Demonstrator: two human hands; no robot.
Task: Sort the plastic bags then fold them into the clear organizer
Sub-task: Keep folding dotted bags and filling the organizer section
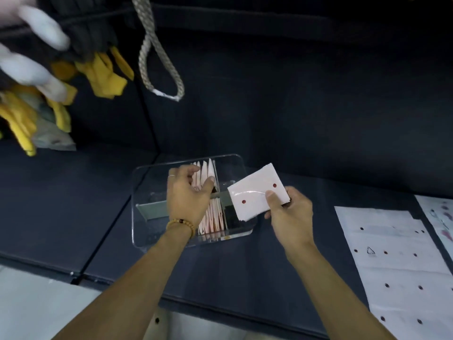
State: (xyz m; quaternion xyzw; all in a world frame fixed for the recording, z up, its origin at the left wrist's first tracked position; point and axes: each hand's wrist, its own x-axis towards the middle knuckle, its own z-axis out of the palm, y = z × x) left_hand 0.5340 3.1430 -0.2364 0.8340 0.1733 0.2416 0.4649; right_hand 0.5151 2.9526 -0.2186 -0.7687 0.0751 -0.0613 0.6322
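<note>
Right now the right hand [290, 214] pinches a folded white bag [257, 192] over the organizer's [147, 229] right edge; left hand [187, 192] grips upright folded bags [208, 173] inside. Flat bags [397, 266] lie well right; dark mat [73, 204] spreads left.

The organizer [191, 200] sits on the table [294, 143]. Folded bags [212, 217] stand inside it, right of its middle. A folded bag [257, 195] is over its right edge. Flat bags [392, 261] lie to its right; a rope [157, 52] hangs behind it.
</note>
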